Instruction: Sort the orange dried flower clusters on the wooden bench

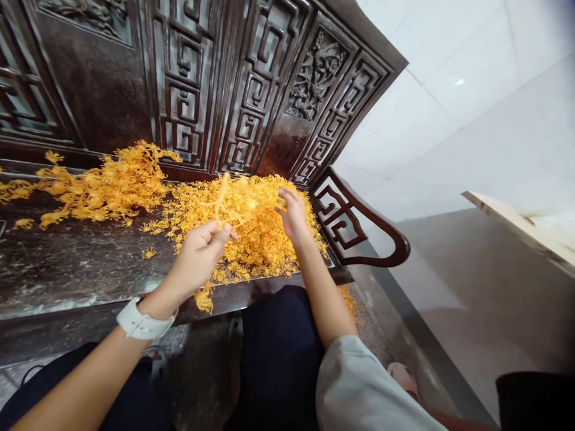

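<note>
My left hand [201, 254], with a white watch band [144, 320] at the wrist, is closed in a pinch. From its fingertips a pale yellow branched strip [221, 200] sticks up, its outline slightly blurred. Over the right part of a big heap of small yellow-orange curly pieces [260, 245] hovers my right hand [293, 212], its fingers apart and nothing visible in them. The heap lies on a dark wooden bench seat [90, 257]. To the left is a second pile of larger yellow-orange clusters [117, 185], made of similar spidery shapes.
A carved lattice backrest [188, 84] rises behind the piles. At the right end stands a curved wooden armrest [381, 254]. Some orange pieces [348, 302] lie on the floor below it. A pale board edge [516, 230] juts in from the right, before a white tiled wall [449, 120].
</note>
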Motion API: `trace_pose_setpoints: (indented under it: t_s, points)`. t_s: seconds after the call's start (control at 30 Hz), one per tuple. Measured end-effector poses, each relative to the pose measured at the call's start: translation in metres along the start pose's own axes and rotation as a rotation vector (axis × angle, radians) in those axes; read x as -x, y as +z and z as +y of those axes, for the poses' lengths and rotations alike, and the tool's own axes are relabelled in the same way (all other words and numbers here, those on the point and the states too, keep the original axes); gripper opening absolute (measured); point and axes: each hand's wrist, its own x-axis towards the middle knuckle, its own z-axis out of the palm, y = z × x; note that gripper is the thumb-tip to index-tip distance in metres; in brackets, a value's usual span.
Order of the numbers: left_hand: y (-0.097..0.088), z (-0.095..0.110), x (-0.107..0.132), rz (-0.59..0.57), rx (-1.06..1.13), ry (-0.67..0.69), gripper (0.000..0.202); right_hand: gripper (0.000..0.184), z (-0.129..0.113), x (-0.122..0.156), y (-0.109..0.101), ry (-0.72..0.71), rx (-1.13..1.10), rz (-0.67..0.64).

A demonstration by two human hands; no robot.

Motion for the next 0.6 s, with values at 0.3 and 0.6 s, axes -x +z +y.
trace_pose_setpoints:
  t_s: [0.3,0.6]
  points:
    - [-0.013,-0.002,-0.014,0.079,-0.142,0.093,0.041,0.059,-0.021,0.057,0.051,0.125,-0.117,-0.649]
    - [-0.003,-0.015,-0.022,0.002,-0.423,0.188,0.036,0.030,-0.021,0.067,0.065,0.147,-0.284,-0.555]
